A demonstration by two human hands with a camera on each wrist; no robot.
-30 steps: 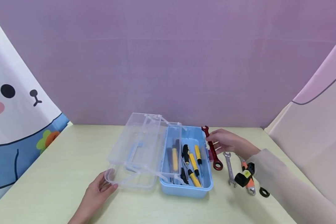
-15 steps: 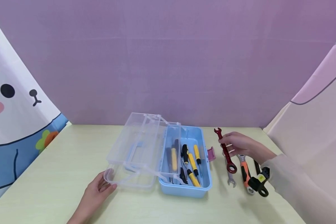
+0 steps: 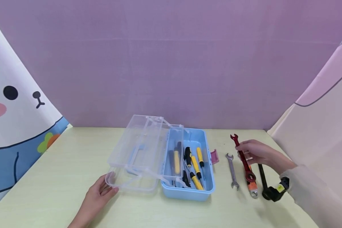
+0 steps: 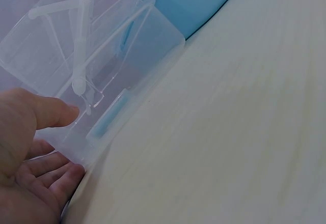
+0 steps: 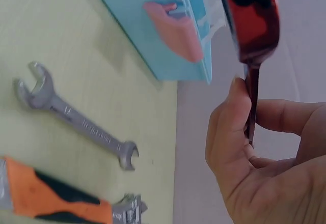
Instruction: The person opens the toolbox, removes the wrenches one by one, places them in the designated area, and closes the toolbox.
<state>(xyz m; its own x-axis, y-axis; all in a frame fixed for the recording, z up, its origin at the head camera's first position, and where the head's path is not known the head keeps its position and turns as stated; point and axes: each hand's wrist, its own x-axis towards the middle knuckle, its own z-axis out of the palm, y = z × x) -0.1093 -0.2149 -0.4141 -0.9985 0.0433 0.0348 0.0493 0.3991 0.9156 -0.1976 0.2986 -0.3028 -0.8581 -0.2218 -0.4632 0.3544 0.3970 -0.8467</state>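
My right hand (image 3: 256, 152) pinches a red combination wrench (image 3: 242, 160) between thumb and fingers. It is held above an orange-and-black adjustable wrench (image 3: 253, 186), partly covering it in the head view. Just left of that lies a silver open-end wrench (image 3: 232, 171), seen whole in the right wrist view. My left hand (image 3: 95, 196) is at the near left corner of the clear toolbox lid (image 3: 136, 142), thumb on one side and curled fingers on the other. The blue toolbox (image 3: 188, 195) stands open, holding several yellow and black screwdrivers (image 3: 196, 166).
A pink latch (image 3: 214, 156) sticks out from the toolbox's right side. A black tool with a long handle (image 3: 262, 177) lies at the right, partly hidden by the black wrist camera (image 3: 277, 190). A purple curtain (image 3: 171, 63) hangs behind the table (image 3: 131, 212).
My right hand has carried the red wrench rightward, away from the toolbox edge to above the adjustable wrench. The silver wrench and pink latch are now uncovered. My left hand has stayed at the lid.
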